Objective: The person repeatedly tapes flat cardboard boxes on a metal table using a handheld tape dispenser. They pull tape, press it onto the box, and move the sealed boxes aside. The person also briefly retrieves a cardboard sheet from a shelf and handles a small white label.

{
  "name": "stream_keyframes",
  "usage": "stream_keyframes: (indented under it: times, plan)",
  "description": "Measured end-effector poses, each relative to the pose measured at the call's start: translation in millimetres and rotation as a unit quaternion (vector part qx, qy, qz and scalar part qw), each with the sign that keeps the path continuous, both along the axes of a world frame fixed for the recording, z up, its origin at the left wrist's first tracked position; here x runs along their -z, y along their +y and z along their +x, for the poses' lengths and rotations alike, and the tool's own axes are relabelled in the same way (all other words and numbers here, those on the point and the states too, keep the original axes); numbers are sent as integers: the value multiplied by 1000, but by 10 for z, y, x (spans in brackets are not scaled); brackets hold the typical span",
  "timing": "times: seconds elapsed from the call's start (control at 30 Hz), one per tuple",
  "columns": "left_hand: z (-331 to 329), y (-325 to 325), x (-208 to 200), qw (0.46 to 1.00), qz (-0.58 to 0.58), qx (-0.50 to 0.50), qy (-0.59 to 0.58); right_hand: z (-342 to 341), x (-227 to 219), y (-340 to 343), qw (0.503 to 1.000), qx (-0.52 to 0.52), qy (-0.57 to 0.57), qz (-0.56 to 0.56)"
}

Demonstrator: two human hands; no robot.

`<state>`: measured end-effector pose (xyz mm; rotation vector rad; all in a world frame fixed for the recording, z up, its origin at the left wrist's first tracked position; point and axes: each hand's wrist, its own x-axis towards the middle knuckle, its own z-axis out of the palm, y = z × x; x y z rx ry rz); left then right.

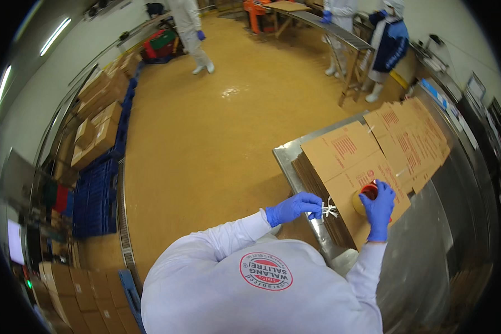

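Note:
Flattened cardboard boxes (339, 147) with red print lie stacked on the metal table to my right. My left hand (298, 208), in a blue glove, is at the near left edge of the stack. Its fingertips are pinched on a knotted white string (329, 209) beside the cardboard. My right hand (379, 207), also gloved in blue, curls around a tan, round roll (359, 204) with a red inside, which looks like packing tape. The roll is over the top cardboard. The ends of the string are partly hidden by my left fingers.
The metal table's edge (286, 161) juts out ahead of me. More flat boxes (414, 133) lie farther along it. Brown cartons (103, 133) and blue pallets (94, 197) line the left wall. Several people in white stand at the far end, some near a long narrow table (331, 26).

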<state>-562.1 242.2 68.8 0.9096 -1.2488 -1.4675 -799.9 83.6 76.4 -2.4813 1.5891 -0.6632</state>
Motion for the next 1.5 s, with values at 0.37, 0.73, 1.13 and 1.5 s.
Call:
stream_keyframes:
  times: [0.37, 0.73, 1.13, 1.5]
  plan:
    - [-283, 1144, -739, 921, 10, -339, 192, 984, -49, 1572, 792, -476, -290, 248]
    - [1135, 3123, -1169, 739, -364, -485, 293, 1956, -412, 2520, 767, -496, -238, 331]
    - [2057, 5525, -964, 592, -529, -525, 305, 3682, -1468, 3480, 627, -607, -319, 370]
    - [1946, 5862, -153, 538, -379, -676, 331, 4773, -2256, 3935, 479, -654, -433, 394]
